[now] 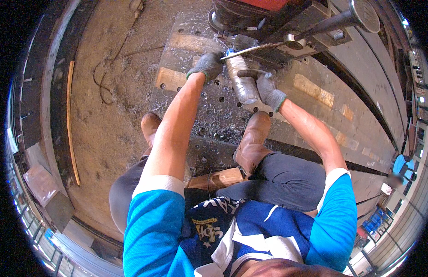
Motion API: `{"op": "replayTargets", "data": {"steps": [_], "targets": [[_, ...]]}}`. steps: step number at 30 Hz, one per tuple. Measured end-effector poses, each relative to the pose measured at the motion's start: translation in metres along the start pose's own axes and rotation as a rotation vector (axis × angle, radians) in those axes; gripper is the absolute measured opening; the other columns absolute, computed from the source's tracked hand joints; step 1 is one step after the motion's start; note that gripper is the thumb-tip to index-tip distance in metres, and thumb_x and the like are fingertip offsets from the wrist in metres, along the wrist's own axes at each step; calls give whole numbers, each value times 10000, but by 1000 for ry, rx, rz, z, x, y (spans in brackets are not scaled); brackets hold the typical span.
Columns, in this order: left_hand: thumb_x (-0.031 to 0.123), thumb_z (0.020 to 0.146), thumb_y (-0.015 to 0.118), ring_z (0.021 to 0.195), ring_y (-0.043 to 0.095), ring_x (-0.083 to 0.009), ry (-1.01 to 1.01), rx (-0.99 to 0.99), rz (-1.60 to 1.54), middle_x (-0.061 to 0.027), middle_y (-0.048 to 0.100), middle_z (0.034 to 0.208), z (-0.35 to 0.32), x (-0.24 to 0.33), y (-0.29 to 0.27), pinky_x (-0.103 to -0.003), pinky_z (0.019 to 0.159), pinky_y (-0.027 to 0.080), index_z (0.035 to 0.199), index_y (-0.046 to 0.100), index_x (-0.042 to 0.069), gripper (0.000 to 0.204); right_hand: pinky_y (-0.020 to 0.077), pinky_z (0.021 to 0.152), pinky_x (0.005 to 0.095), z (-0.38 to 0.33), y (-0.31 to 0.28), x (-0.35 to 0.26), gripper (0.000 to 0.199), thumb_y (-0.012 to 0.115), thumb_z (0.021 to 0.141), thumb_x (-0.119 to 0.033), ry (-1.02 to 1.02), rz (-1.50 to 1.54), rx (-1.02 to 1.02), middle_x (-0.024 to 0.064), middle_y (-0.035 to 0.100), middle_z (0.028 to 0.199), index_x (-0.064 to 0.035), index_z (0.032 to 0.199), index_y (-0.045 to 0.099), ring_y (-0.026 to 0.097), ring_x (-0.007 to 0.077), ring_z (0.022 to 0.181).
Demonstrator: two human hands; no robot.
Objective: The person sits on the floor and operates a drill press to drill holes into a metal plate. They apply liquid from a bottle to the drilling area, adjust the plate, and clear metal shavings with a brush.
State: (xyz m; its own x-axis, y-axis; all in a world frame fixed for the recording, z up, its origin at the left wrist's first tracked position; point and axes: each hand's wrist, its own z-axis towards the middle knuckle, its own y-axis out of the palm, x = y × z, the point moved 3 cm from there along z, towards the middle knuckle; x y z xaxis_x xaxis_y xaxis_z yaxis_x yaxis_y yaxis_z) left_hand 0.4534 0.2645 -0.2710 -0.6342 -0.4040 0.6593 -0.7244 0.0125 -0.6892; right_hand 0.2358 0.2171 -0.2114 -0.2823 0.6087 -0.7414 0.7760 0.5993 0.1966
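Note:
My right hand (268,91), in a grey knit glove, is closed on the side of a clear plastic bottle (241,82) that looks wrapped in tape. The bottle lies tilted, its blue cap end pointing away from me toward the machine. My left hand (209,65), also gloved, is closed beside the bottle's cap end; its fingertips are hidden, so what they hold is unclear. Just past both hands stands a red and black drilling machine (251,18). One metal lever (258,47) of it crosses over the bottle's neck, its end close to my left hand.
Beneath the hands is a steel plate (204,99) with round holes, strewn with metal shavings. My brown boots (254,138) rest near it. A piece of wood (223,179) lies between my legs. A cable (103,85) curls at the left. A round-ended handle (364,16) juts out at the upper right.

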Motion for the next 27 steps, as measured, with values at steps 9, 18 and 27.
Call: {"op": "replayTargets", "data": {"steps": [9,18,27], "targets": [[180,879,593,1092,690,-442,-9,27,34,-261,720,1128,9,-5,8,-511,927,549,1144,751,92,321,600,803,360,54,-49,51,404,364,1085,-213,-104,-453,-13,70,740,1061,-85,1224,721,698,207,875],[227,917,597,1119,669,-449,-31,8,-30,-256,712,1154,-3,4,1,-517,939,533,1192,728,107,328,613,786,355,33,-22,28,350,454,1081,-248,10,189,-224,55,745,1032,-101,1164,760,699,178,852],[289,938,592,1093,676,-451,-58,-76,45,-240,715,1139,-8,9,-13,-520,926,536,1175,743,130,323,572,856,376,43,-75,58,425,379,1072,-240,27,-105,-76,80,749,1138,-75,1214,744,676,181,961]]}}
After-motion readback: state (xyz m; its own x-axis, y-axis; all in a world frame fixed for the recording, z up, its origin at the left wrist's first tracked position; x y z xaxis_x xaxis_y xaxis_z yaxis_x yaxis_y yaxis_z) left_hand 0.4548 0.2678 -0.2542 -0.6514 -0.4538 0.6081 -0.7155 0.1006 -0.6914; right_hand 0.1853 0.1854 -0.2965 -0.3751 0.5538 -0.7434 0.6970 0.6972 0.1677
